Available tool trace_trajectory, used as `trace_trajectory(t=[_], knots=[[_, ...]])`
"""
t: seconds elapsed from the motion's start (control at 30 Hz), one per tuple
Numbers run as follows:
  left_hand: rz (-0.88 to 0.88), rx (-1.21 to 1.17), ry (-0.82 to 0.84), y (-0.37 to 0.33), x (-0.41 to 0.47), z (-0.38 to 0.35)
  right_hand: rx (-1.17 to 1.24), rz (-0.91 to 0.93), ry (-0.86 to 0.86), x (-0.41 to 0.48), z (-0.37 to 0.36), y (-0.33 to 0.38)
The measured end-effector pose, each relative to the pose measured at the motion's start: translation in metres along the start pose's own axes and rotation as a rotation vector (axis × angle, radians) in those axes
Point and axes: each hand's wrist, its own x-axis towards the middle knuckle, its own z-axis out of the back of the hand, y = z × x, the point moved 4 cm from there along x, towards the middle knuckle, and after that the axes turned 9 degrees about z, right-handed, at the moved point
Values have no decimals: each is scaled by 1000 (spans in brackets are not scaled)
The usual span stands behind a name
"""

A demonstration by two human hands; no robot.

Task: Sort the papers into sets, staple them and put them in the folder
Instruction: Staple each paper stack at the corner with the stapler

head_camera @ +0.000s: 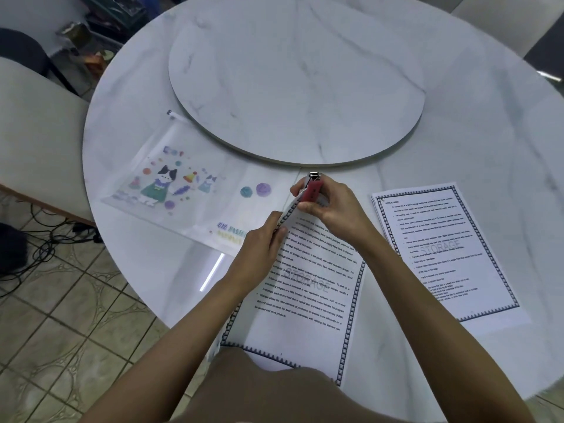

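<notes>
While the right hand (331,206) closed its grip around a red stapler (312,190) at the top left corner of the set (308,288), the left hand (262,248) pinched that set's left edge just below the stapler. Most of the set lay flat on the round marble worktop (457,132), its near end hanging off. A second set (439,248) lay right of the stapler, apart from it. Left of the stapler lay the clear cat-print folder (183,190), beside the raised turntable (293,83)
</notes>
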Motion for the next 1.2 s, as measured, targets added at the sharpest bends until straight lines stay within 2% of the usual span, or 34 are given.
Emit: trace_trajectory(t=[0.1,0.23,0.4,0.53,0.67,0.83,0.93,1.2], knots=[[9,11,-29,-1,1,2,-20,36,-8,-1,-3,3],[-1,13,-66,-4,1,4,-7,72,-114,-2,-7,4],[-6,30,-59,-8,6,2,14,89,-247,0,-6,-3],[20,43,-42,-7,10,0,29,84,-291,2,-5,-9],[44,63,-53,-1,10,0,57,60,-231,3,-7,-15],[43,67,-34,3,8,1,75,26,-23,7,-2,-17],[41,54,-25,2,5,-1,144,-6,28,5,-2,-18],[19,47,-29,1,4,0,67,14,77,2,1,-17]])
